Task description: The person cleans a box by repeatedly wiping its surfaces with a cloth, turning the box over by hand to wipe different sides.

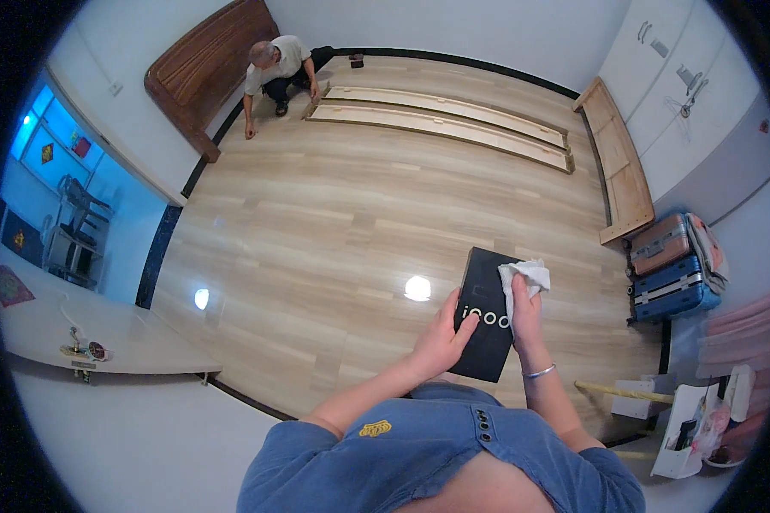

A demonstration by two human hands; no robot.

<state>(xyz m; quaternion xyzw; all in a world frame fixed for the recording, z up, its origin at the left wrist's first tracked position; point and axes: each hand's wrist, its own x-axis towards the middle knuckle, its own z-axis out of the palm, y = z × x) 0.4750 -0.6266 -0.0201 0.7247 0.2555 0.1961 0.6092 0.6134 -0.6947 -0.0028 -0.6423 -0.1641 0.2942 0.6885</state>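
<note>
Head view: left hand (441,337) grips a flat black box (485,352), right hand (526,316) pinches crumpled white cloth (532,272).

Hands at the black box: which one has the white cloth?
The right hand, with the silver bangle at its wrist, holds the white cloth; the left hand holds only the black box.

A pale plank-patterned floor (316,214) spreads across the room, its far edge bordered by a dark baseboard (470,61) under plain white walls (453,30). By its far left corner stands a brown wooden headboard (201,73); two long, pale wooden rails (436,126) lie near the far edge. Along the right edge, a wooden frame (631,175) stands before white cupboard doors (659,56). Past the left edge, a blue-lit room (133,214) holds chairs (81,227). Bright reflections (417,288) gleam mid-floor
</note>
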